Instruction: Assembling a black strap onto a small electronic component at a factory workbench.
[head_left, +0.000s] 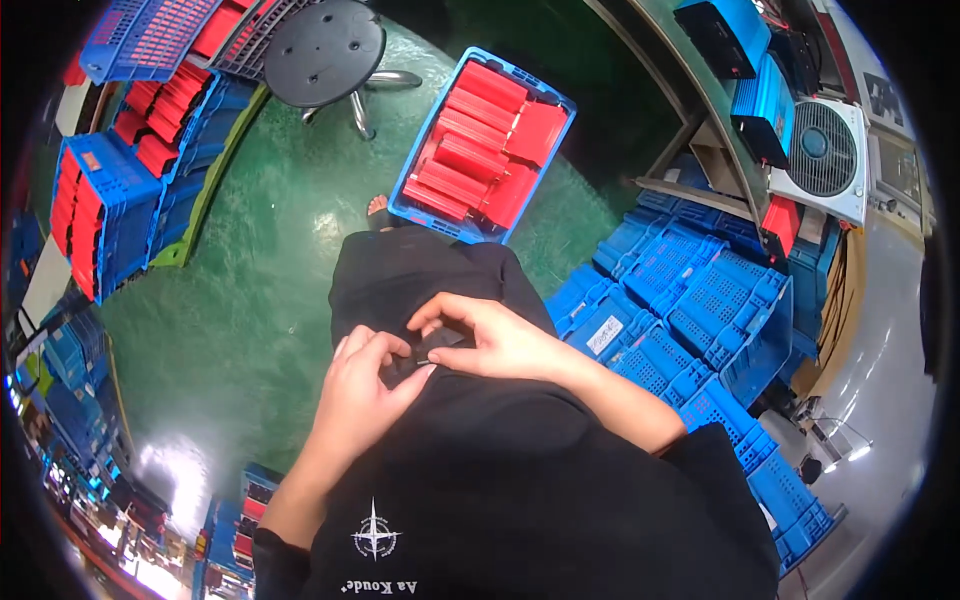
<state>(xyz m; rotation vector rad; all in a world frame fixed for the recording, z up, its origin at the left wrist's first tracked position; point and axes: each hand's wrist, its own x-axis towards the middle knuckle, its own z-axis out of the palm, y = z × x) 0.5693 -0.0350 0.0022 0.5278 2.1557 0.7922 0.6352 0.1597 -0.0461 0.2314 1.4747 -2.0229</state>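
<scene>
Black small flat part (432, 352), pinched between my hands over lap: left hand (362, 392) and right hand (492, 340) both clamped on it. I judge: keep fingertips close, grip steady. Blue plastic crate (556, 108) of red packs ahead on green floor (250, 300).

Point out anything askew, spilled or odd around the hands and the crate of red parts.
Nothing looks spilled or damaged. Both hands, left and right, pinch a small dark item against black clothing. The blue crate on the green floor sits at an angle, its red parts lying in rows, one askew.
</scene>
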